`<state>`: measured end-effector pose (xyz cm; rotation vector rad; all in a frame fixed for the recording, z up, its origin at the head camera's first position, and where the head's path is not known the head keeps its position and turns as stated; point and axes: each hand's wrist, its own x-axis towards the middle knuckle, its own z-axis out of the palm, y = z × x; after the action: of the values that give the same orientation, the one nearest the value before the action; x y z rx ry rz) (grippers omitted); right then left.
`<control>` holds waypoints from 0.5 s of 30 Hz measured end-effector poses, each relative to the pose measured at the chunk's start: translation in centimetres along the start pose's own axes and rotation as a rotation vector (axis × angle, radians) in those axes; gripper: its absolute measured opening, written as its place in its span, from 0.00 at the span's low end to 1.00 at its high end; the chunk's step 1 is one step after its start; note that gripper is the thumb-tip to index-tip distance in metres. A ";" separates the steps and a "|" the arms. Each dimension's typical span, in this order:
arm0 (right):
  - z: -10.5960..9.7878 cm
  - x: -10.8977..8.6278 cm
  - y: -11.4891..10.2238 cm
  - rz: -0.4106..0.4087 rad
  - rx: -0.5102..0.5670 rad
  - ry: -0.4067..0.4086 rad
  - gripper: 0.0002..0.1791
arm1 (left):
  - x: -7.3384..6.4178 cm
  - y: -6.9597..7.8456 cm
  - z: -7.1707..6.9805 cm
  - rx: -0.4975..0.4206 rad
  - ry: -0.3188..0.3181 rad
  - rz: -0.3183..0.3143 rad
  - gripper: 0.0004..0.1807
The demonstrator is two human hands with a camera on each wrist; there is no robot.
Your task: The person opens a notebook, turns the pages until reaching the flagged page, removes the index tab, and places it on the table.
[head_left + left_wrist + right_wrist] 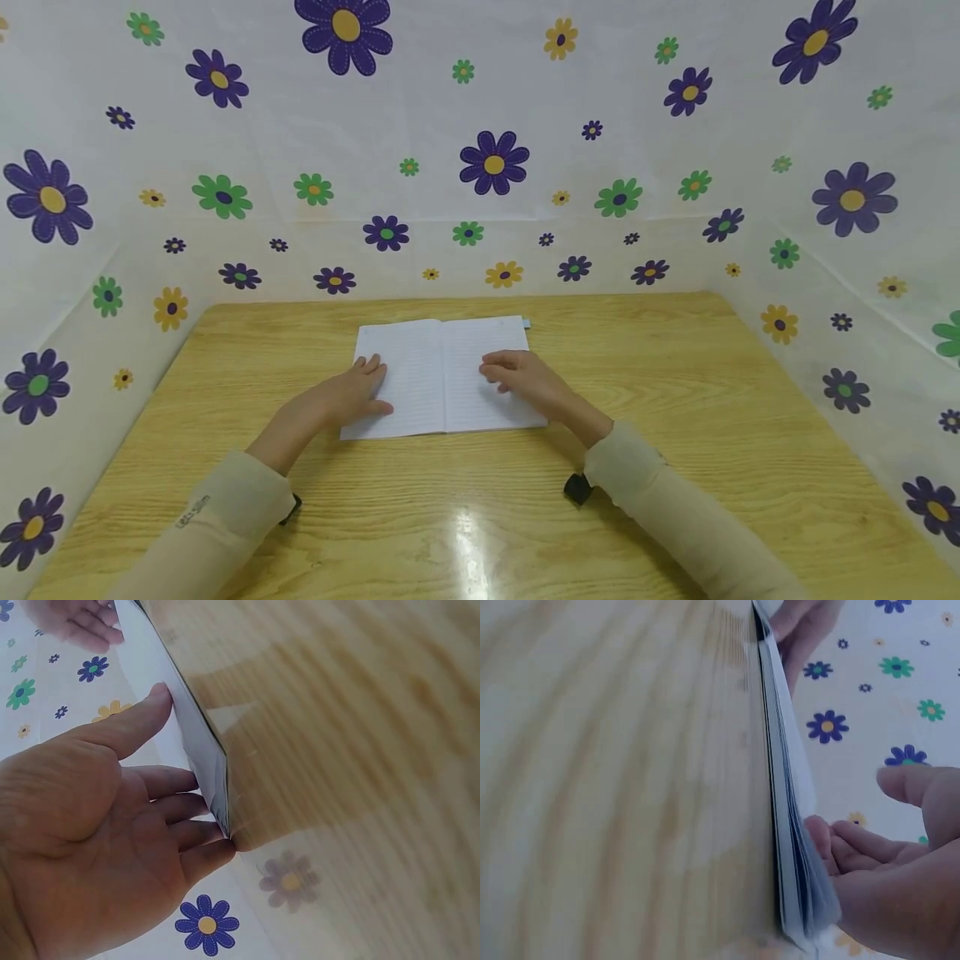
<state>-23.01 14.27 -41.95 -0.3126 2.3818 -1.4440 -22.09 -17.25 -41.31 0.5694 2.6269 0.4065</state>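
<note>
A lined notebook (411, 375) lies spread flat on the wooden table, its pages showing no writing that I can make out. My left hand (351, 395) rests on the left page near its outer edge, fingers straight and thumb apart. Over the right page is my right hand (531, 382), its fingers loosely bent and nothing held in them. The right wrist view shows the stacked page edges (789, 802) beside the right hand (911, 881), with the thumb raised away from the fingers. Whether those fingertips touch the paper, I cannot tell.
A small light-blue tab (527, 323) sticks out at the notebook's upper right corner. White cloth (420, 100) printed with purple, green and yellow flowers encloses the table (660, 358) at the back and both sides. Dark devices (577, 489) sit at the wrists.
</note>
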 end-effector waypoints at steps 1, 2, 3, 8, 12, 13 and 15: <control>-0.4 -0.2 0.1 -0.007 -0.044 0.009 0.27 | 0.0 0.0 0.0 -0.002 -0.001 -0.002 0.43; -0.8 -0.3 0.3 -0.013 -0.074 0.014 0.27 | 0.0 0.0 0.0 -0.004 -0.002 -0.003 0.43; -1.1 -0.4 0.5 -0.021 -0.090 0.020 0.26 | 0.0 0.0 0.0 -0.004 -0.002 -0.003 0.43; -2.5 -0.4 1.8 -0.044 -0.151 0.089 0.24 | 0.1 0.2 0.0 -0.002 -0.006 -0.009 0.44; -3.0 -0.3 2.2 -0.048 -0.226 0.110 0.25 | 0.0 0.3 -0.2 -0.006 -0.008 -0.008 0.44; -3.0 -0.2 2.3 -0.051 -0.260 0.111 0.25 | -0.1 0.3 -0.2 -0.009 -0.008 -0.010 0.44; -3.0 -0.2 2.4 -0.066 -0.337 0.110 0.27 | -0.1 0.4 -0.3 -0.009 -0.008 -0.010 0.44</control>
<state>-24.00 17.88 -42.74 -0.4053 2.7280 -1.1060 -21.99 -17.06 -40.87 0.5534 2.6186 0.4115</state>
